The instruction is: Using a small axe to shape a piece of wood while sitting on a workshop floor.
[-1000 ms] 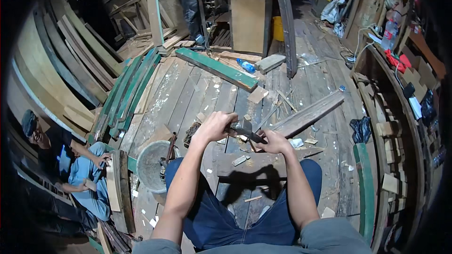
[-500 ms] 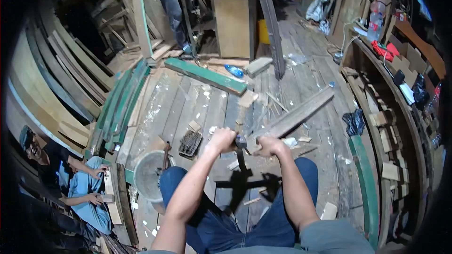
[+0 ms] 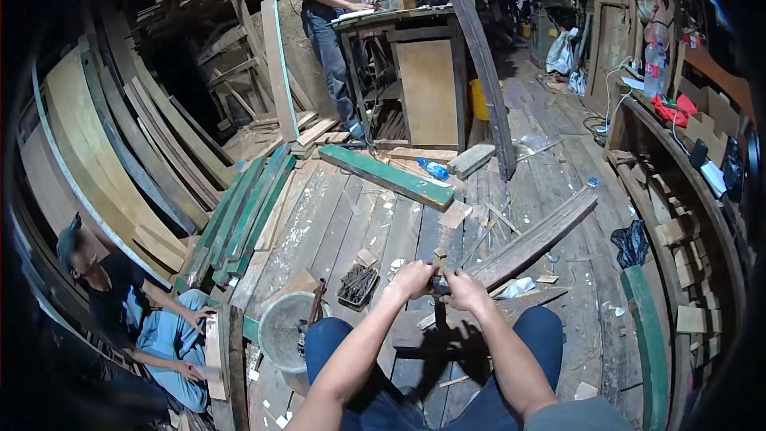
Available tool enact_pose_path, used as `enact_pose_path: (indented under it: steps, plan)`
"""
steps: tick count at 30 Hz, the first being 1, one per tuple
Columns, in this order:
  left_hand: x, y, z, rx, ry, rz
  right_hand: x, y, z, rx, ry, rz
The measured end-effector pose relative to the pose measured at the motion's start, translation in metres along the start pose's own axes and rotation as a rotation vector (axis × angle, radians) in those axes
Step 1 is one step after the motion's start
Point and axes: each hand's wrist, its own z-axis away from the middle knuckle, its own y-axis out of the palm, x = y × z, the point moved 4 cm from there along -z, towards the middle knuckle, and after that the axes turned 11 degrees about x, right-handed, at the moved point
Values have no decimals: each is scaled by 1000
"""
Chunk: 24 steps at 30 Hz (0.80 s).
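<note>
My left hand (image 3: 414, 279) and my right hand (image 3: 466, 290) meet out in front of my knees, both with fingers closed. Between them is a small dark tool (image 3: 440, 284) whose kind I cannot make out, since the fingers cover most of it. Its shadow and those of my hands fall across a short dark plank (image 3: 408, 330) between my legs. Left of my hands sits a small tray of nails (image 3: 357, 285). Beside my left knee stands a round grey basin (image 3: 279, 327) with a metal tool leaning in it.
A long weathered beam (image 3: 536, 241) lies ahead right, a green beam (image 3: 387, 176) farther ahead. A seated co-worker (image 3: 171, 315) handles wood at left; another person (image 3: 321, 28) stands at a far bench (image 3: 431, 84). At right are a green plank (image 3: 645, 343) and wooden shelving (image 3: 718, 271).
The view has tilted up and shifted left, so the far bench top and the standing person's arms now show. My hands are closer together around the dark tool.
</note>
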Motion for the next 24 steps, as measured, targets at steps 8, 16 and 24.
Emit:
enact_pose_path:
  steps: [8,16,24]
  plan:
    - [17,2,6,-44,-27,30,0,-9,-2,-154,-130,6]
    - [10,-14,18,42,-125,-33,5,-13,1,2,-63,-14]
    - [-5,-9,20,158,-17,79,2,1,-9,64,-33,122]
